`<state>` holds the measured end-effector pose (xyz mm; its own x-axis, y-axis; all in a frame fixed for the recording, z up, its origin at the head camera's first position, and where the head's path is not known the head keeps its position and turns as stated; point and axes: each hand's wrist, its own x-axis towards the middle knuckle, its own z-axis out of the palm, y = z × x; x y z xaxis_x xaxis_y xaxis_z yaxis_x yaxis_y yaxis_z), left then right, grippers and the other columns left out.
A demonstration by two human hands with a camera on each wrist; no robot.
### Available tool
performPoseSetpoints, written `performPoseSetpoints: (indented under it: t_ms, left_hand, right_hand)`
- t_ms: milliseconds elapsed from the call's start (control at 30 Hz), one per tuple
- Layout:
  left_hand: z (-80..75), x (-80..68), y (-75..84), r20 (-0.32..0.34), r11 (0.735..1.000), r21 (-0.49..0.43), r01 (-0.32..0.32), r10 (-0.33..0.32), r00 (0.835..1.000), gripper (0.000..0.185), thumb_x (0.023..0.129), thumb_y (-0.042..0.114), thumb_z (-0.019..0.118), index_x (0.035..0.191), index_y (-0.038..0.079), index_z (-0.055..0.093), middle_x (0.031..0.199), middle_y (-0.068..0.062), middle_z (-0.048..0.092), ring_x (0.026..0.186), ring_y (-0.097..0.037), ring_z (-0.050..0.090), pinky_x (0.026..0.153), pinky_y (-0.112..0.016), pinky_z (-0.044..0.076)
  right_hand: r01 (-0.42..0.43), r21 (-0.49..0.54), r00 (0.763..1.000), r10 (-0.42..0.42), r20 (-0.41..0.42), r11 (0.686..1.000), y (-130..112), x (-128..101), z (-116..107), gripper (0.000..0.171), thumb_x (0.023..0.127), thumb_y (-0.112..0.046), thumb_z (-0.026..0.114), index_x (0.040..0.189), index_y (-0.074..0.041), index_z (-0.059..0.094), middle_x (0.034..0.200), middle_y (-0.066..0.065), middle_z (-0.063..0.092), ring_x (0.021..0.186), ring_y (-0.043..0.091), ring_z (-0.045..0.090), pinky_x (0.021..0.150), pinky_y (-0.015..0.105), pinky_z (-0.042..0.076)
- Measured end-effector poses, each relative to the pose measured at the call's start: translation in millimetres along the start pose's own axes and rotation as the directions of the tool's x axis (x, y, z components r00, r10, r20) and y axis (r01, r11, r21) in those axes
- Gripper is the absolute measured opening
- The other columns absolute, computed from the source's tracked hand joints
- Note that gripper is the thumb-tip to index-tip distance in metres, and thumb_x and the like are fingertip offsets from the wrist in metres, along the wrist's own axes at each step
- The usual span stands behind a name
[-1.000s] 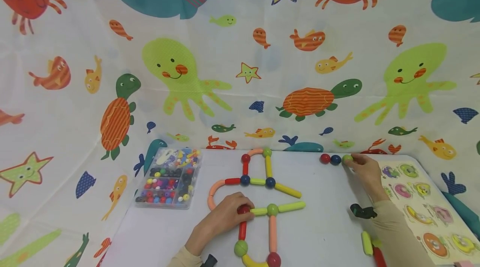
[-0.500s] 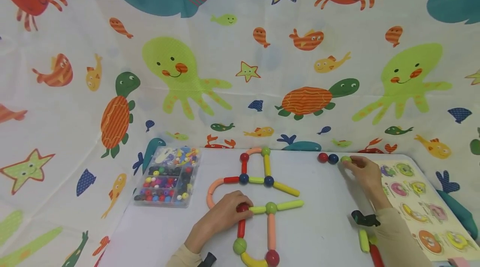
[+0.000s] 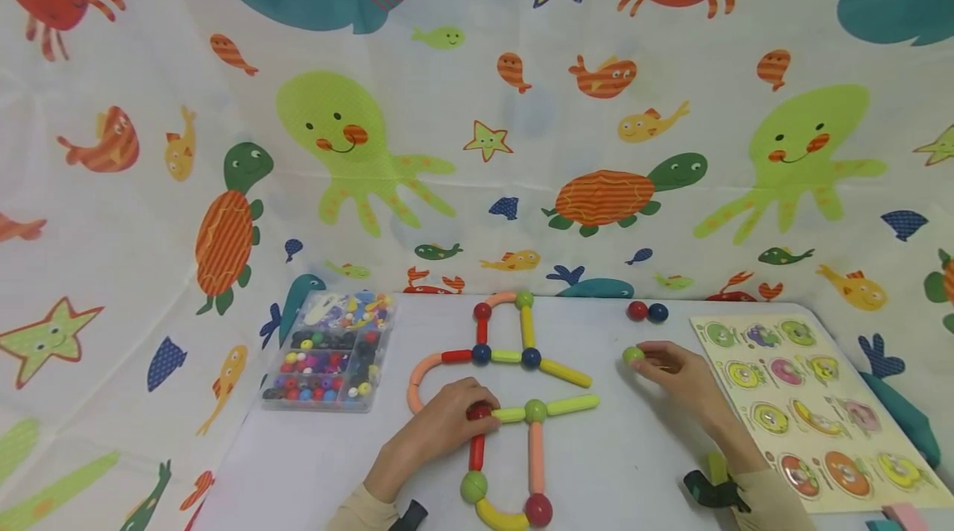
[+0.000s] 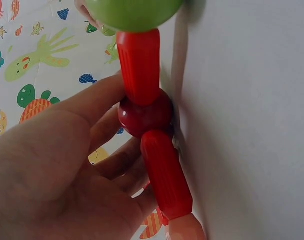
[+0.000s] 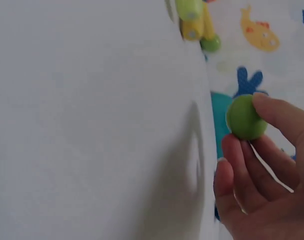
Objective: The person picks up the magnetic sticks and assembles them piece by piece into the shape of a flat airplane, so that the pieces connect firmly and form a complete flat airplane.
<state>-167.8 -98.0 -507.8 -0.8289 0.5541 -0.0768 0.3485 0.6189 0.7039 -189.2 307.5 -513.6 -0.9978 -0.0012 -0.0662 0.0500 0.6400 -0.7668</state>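
Note:
My left hand (image 3: 445, 422) grips a red ball (image 3: 479, 410) in a figure of coloured rods and balls lying on the white table. In the left wrist view, fingers and thumb lie about that red ball (image 4: 145, 114), which joins two red rods (image 4: 166, 172). A larger green ball (image 4: 134, 12) shows at the top there. Between the thumb and fingertips of my right hand (image 3: 684, 386) is a loose green ball (image 3: 633, 355). The right wrist view shows this green ball (image 5: 246, 117) pinched above the table, its shadow falling on the white surface.
A loose red ball (image 3: 637, 311) and a blue ball (image 3: 657, 312) lie at the back right. On the right is a fruit picture board (image 3: 753, 365). A divided bead box (image 3: 328, 357) stands at the left. Behind hangs a sea-animal cloth (image 3: 477, 216).
My right hand has taken the green ball from beside the blue ball and carried it left and toward me. The left hand keeps its place on the red ball.

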Motion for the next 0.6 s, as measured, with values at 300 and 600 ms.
performPoseSetpoints:
  t_ms: [300, 600]
  left_hand:
    - [1.6, 0.6, -1.2, -0.005, 1.000, 0.007, -0.002, 0.002, 1.000, 0.022, 0.093, 0.034, 0.074, 0.111, 0.022, 0.074, 0.099, 0.010, 0.063, 0.088, -0.004, 0.054, 0.078, -0.019, 0.047]
    - [2.5, 1.5, -3.0, -0.005, 1.000, 0.003, 0.002, -0.002, 1.000, 0.022, 0.093, 0.034, 0.074, 0.112, 0.022, 0.073, 0.097, 0.011, 0.061, 0.086, -0.003, 0.053, 0.076, -0.019, 0.047]
  right_hand:
    - [0.042, -0.038, 0.995, -0.038, 0.094, 0.998, -8.4, -12.3, 31.2, 0.047, 0.087, -0.045, 0.078, 0.124, -0.017, 0.069, 0.103, -0.003, 0.070, 0.093, 0.013, 0.061, 0.082, 0.021, 0.050]
    - [0.051, -0.030, 0.993, -0.048, 0.107, 0.998, -12.2, -14.3, 38.2, 0.045, 0.086, -0.041, 0.079, 0.123, -0.017, 0.069, 0.098, -0.004, 0.068, 0.090, 0.013, 0.060, 0.079, 0.021, 0.050]
